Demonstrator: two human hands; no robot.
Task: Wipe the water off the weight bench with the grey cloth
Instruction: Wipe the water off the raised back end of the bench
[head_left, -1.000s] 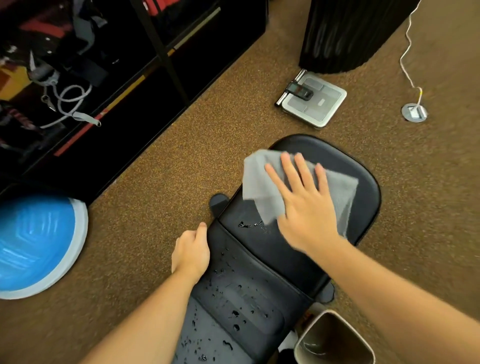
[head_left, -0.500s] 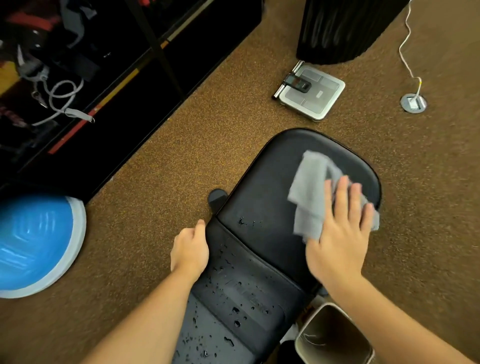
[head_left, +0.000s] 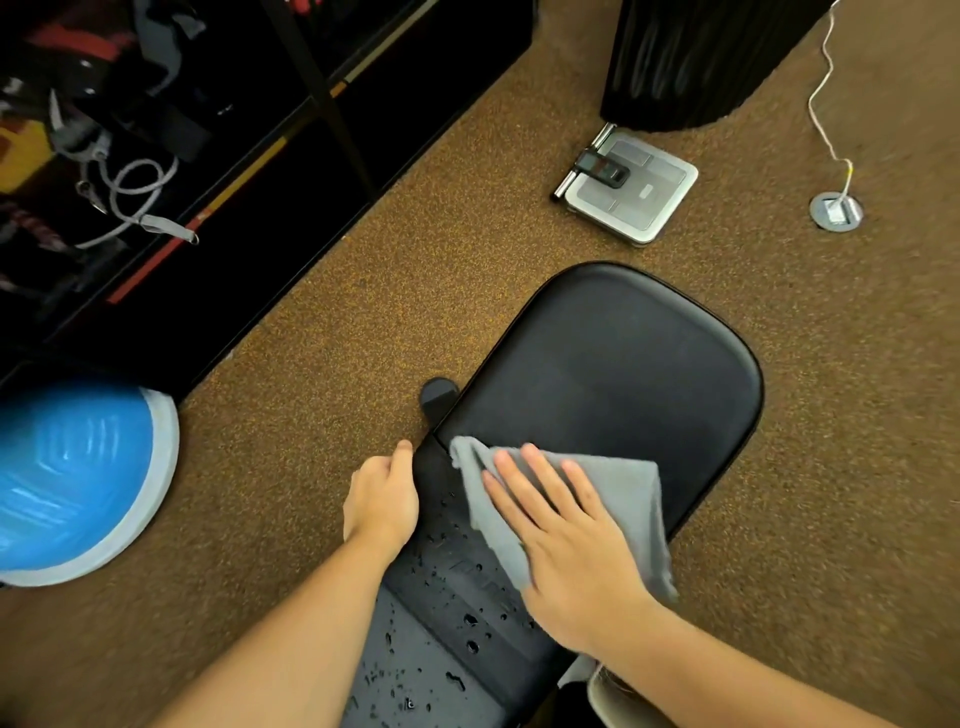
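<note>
The black padded weight bench (head_left: 613, 364) runs from the bottom centre up to a rounded far end. Its far pad looks dry; water drops (head_left: 457, 623) dot the near section. The grey cloth (head_left: 623, 499) lies flat across the seam between the two pads. My right hand (head_left: 566, 551) presses down on the cloth with fingers spread. My left hand (head_left: 382, 501) rests on the bench's left edge, fingers curled over the side, holding no object.
Brown carpet surrounds the bench. A blue balance dome (head_left: 72, 478) sits at the left, a dark shelf unit (head_left: 208, 130) with gear behind it. A grey scale (head_left: 634, 192), a black ribbed bin (head_left: 691, 57) and a floor socket (head_left: 836, 209) with a white cable lie beyond. A container's rim (head_left: 613, 696) shows bottom right.
My right hand has swept the cloth from the far right of the pad back and leftwards to the seam near my left hand. The left hand has stayed put.
</note>
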